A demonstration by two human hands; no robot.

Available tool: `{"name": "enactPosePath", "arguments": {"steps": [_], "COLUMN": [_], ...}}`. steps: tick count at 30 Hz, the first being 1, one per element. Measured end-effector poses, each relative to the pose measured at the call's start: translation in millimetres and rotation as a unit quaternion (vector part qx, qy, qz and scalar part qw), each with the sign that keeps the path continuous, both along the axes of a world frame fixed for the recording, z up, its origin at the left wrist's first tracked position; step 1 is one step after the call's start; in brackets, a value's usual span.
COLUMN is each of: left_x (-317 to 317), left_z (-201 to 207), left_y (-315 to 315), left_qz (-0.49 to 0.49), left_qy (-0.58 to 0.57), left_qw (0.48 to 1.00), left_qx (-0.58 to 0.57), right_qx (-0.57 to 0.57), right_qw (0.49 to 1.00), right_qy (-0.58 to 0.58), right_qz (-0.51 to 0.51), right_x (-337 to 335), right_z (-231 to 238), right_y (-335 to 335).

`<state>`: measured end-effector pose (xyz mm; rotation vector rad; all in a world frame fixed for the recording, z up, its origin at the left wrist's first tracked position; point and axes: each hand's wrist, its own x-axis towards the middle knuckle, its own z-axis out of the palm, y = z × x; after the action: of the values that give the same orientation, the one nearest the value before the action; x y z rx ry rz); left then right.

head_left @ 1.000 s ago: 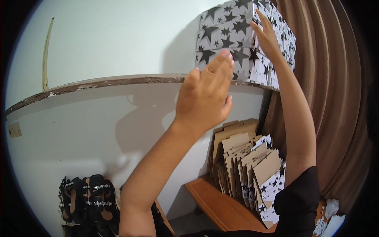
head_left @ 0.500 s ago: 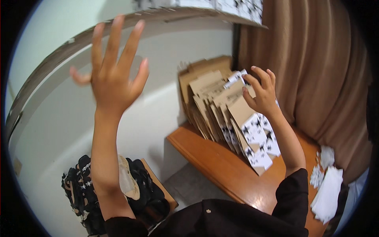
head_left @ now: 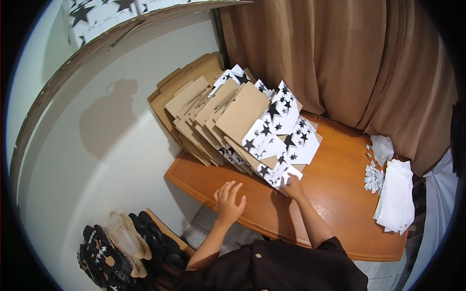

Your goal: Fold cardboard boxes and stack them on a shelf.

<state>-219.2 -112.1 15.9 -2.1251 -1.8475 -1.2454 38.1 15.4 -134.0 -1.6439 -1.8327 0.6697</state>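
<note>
A stack of flattened cardboard boxes (head_left: 242, 109), brown on one face and white with black stars on the other, leans against the wall on a wooden table (head_left: 335, 189). My right hand (head_left: 293, 187) is at the lower corner of the front box (head_left: 274, 172), fingers closed on its star-printed edge; the fingertips are partly hidden. My left hand (head_left: 229, 201) hovers by the table's front edge, left of that corner. Its fingers are apart and bent a little, with nothing in them.
White paper sheets (head_left: 394, 196), a heap of small white pieces (head_left: 374, 178) and a clear plastic bag (head_left: 382, 149) lie at the table's right. Sandals (head_left: 128, 237) stand at lower left. A shelf (head_left: 145, 19) curves overhead; a brown curtain (head_left: 310, 53) hangs behind.
Both hands have come down from raised positions. My right hand now reaches the front box's lower corner; my left is near the table edge. The view has shifted to the right.
</note>
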Motion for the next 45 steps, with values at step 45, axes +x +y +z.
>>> {"name": "enactPosePath", "arguments": {"steps": [45], "left_x": [149.3], "left_z": [22.2], "left_y": [107.1], "left_qz": [-0.191], "left_qy": [-0.443], "left_qw": [0.867], "left_qx": [0.128], "right_qx": [0.198], "right_qw": [0.768], "right_qy": [0.477], "right_qz": [-0.379], "right_x": [220.4], "right_z": [131.2], "right_y": [-132.7]}}
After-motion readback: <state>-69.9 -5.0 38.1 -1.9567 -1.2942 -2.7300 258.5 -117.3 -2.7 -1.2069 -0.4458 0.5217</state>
